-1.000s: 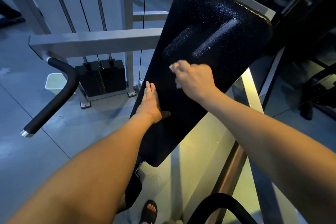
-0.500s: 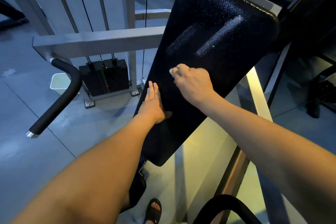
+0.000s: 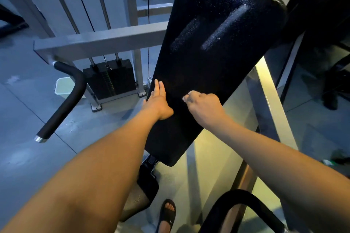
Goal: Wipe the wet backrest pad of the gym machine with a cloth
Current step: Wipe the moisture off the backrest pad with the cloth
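Note:
The black backrest pad (image 3: 214,30) slants from the top right down to the lower middle; its upper part glistens with droplets and has two long grooves. My left hand (image 3: 158,100) lies flat and open on the pad's left edge, fingers pointing up. My right hand (image 3: 203,106) is closed into a fist on the pad's lower half, pressing a small pale cloth (image 3: 186,97) of which only a sliver shows past the fingertips. The pad around and below my right hand looks duller and darker than the wet top.
A grey steel frame beam (image 3: 100,40) and a black weight stack (image 3: 111,77) stand left of the pad. A curved black padded handle (image 3: 64,98) juts out at the left. A pale bin (image 3: 63,86) sits on the floor. My sandalled foot (image 3: 167,213) is below.
My right hand has slid down the pad with the cloth, from the middle towards the lower half. My left hand has stayed on the pad's left edge.

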A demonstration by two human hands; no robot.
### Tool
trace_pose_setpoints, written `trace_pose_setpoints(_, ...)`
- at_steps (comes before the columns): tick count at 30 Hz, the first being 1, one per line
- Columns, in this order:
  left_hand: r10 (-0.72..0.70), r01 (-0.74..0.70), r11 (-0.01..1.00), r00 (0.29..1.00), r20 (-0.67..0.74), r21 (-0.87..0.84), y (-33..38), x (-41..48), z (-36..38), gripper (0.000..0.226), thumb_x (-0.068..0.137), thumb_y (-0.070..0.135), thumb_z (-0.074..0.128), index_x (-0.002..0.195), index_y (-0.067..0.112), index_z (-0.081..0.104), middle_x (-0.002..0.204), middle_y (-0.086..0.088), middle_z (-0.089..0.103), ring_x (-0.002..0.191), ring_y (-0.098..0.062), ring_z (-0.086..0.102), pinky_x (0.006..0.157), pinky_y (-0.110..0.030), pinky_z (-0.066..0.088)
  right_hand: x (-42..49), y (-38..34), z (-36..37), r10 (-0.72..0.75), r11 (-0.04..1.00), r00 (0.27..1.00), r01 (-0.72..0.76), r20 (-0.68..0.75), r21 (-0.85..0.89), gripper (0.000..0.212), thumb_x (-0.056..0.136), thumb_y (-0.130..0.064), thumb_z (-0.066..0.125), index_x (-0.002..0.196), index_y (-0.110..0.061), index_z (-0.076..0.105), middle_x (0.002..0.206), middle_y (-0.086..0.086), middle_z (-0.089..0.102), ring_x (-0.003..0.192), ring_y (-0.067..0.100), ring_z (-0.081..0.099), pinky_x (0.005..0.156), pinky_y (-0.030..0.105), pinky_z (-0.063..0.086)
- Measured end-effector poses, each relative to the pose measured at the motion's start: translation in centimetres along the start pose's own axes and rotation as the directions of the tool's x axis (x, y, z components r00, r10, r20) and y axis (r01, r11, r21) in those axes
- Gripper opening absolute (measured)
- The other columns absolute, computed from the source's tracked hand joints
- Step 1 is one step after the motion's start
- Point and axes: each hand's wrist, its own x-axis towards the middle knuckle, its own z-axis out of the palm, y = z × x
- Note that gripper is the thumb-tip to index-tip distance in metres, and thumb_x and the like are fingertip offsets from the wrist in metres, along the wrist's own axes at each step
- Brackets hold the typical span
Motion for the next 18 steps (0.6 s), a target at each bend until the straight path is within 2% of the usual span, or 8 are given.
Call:
trace_pose_setpoints(2,-0.029,0.030,0.999,0.999,0.020,-0.043,0.4,-0.4,-1.1,0.105,0.088,0.018,0.063,0.159,0.020,-0.014,0.163,0.007,-0.030,0.154,-0.026,0.008,0.122,-0.051,0.023,-2.5,-0.2,-0.2,0.010,0.996,0.994,-0.019,0.105,0.089,0.010,0.088,-0.023,0.080,0.097,-0.019,0.076,0.081,0.000,0.060,0.053,0.022,0.063,0.045,0.028,0.026)
trace_pose_setpoints(3,-0.024,0.026,0.997,0.999,0.030,-0.072,0.3,-0.5,-1.6,0.088,0.089,0.019,0.061,0.161,0.015,0.010,0.168,-0.001,-0.010,0.152,-0.028,0.017,0.117,-0.046,0.033,-3.3,-0.3,-0.5,0.015,0.987,0.981,-0.045,0.195,0.153,0.014,0.092,-0.024,0.076,0.105,-0.021,0.075,0.090,0.000,0.063,0.062,0.023,0.067,0.047,0.028,0.032)
trace_pose_setpoints(4,-0.006,0.010,0.995,0.999,0.033,-0.101,0.3,-1.1,-2.3,0.058,0.089,0.020,0.059,0.144,0.011,0.048,0.161,-0.012,0.027,0.143,-0.030,0.036,0.108,-0.042,0.042,-3.8,-0.4,-1.0,0.026,0.974,0.960,-0.087,0.277,0.210,0.019,0.098,-0.026,0.067,0.117,-0.023,0.071,0.101,0.000,0.063,0.074,0.025,0.070,0.051,0.030,0.037)
trace_pose_setpoints(5,0.019,-0.017,0.990,1.000,0.017,-0.137,0.1,-1.8,-2.8,0.023,0.088,0.022,0.058,0.106,0.011,0.068,0.128,-0.016,0.057,0.122,-0.030,0.055,0.094,-0.040,0.049,-4.0,-0.4,-1.7,0.036,0.951,0.941,-0.135,0.336,0.277,0.025,0.102,-0.029,0.059,0.126,-0.027,0.064,0.111,-0.001,0.060,0.085,0.025,0.069,0.056,0.032,0.042)
trace_pose_setpoints(7,0.074,-0.082,0.968,0.996,-0.041,-0.238,-0.7,-3.4,-3.1,0.017,0.090,0.023,0.060,0.077,0.017,0.069,0.086,-0.003,0.065,0.088,-0.021,0.062,0.079,-0.037,0.052,-4.1,-0.1,-2.9,0.095,0.852,0.920,-0.273,0.380,0.447,0.029,0.105,-0.038,0.051,0.133,-0.032,0.058,0.116,-0.004,0.058,0.093,0.022,0.066,0.067,0.033,0.049)
trace_pose_setpoints(12,0.169,-0.188,0.844,0.982,-0.084,-0.502,-2.1,-8.0,-2.7,0.020,0.099,0.015,0.057,0.112,0.020,0.071,0.105,0.002,0.073,0.096,-0.011,0.068,0.088,-0.029,0.054,-4.2,-1.2,-6.8,0.229,0.307,0.841,-0.540,0.489,0.784,0.020,0.107,-0.043,0.047,0.122,-0.031,0.055,0.110,-0.006,0.069,0.094,0.012,0.066,0.079,0.034,0.054)
trace_pose_setpoints(15,0.273,-0.282,0.769,0.956,-0.104,-0.573,-3.0,-9.5,-2.5,0.024,0.098,0.014,0.062,0.121,0.015,0.063,0.105,-0.015,0.072,0.096,-0.019,0.069,0.091,-0.035,0.055,-3.5,-3.0,-8.7,0.324,0.143,0.784,-0.594,0.530,0.791,0.016,0.106,-0.040,0.051,0.113,-0.026,0.052,0.093,-0.003,0.066,0.073,0.002,0.060,0.065,0.024,0.045)
trace_pose_setpoints(18,0.363,-0.313,0.661,0.929,-0.075,-0.682,-3.7,-11.0,-3.3,0.034,0.096,0.018,0.067,0.128,0.011,0.059,0.109,-0.009,0.071,0.097,-0.012,0.069,0.090,-0.030,0.054,-2.5,-5.2,-10.5,0.396,-0.034,0.755,-0.556,0.522,0.830,0.011,0.105,-0.035,0.055,0.104,-0.025,0.057,0.085,-0.007,0.062,0.059,-0.004,0.055,0.056,0.017,0.040)
